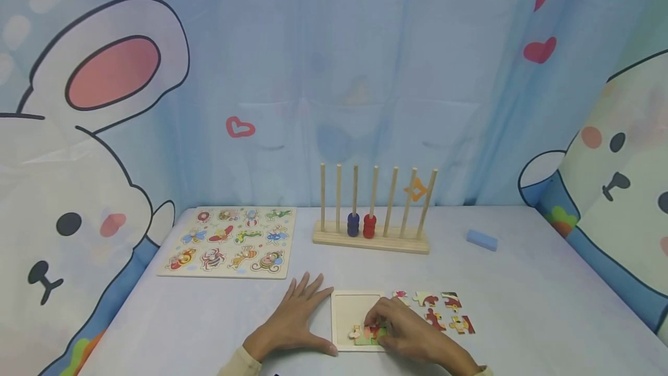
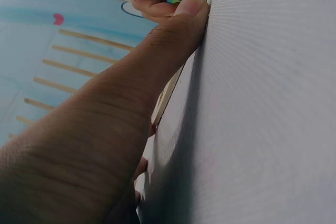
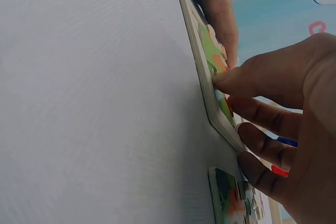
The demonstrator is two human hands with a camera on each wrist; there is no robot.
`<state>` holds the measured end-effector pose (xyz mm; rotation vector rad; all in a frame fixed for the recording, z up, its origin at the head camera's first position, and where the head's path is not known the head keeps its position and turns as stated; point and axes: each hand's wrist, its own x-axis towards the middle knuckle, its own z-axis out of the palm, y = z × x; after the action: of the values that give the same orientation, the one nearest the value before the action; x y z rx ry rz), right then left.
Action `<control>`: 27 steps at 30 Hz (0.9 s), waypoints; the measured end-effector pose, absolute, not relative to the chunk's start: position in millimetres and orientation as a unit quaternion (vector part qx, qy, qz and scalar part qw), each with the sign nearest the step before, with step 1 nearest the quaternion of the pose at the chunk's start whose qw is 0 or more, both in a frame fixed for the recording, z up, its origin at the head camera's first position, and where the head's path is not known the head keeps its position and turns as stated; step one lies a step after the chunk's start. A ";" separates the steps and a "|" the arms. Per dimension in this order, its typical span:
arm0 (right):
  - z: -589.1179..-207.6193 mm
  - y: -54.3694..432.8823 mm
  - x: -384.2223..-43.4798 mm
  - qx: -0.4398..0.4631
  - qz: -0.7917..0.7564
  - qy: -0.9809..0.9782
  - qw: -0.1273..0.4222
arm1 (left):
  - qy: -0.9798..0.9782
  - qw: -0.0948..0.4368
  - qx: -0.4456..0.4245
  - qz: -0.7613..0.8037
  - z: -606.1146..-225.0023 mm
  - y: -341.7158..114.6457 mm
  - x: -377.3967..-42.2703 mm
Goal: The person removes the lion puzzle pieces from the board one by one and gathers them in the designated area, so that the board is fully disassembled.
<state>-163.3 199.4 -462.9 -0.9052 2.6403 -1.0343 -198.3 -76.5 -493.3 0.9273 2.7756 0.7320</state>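
A shallow wooden puzzle tray [image 1: 344, 310] lies near the front of the table, with several joined puzzle pieces [image 1: 362, 339] in its lower part. My left hand [image 1: 297, 319] rests flat at the tray's left side, fingers spread, its thumb and index fingertips touching the frame. Over the tray's right half, my right hand [image 1: 409, 329] bends its fingers down onto the pieces. Its thumb [image 3: 236, 81] and index finger pinch a puzzle piece [image 3: 224, 107] at the tray's near right part; the fingers partly hide that piece.
Several loose puzzle pieces [image 1: 435, 318] lie right of the tray. Behind stands a wooden peg rack [image 1: 370, 240] with blue and red beads. An insect peg board [image 1: 227, 242] lies at back left, and a blue block [image 1: 482, 240] at back right.
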 end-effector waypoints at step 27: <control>-467.3 187.2 -160.5 -0.271 -0.216 0.938 0.005 | 0.922 0.058 0.306 0.229 -494.6 -76.7 -197.3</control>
<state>-160.5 187.2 -467.3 -0.8481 2.9371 -0.6756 -197.3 -76.7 -494.6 0.9281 2.7946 0.6954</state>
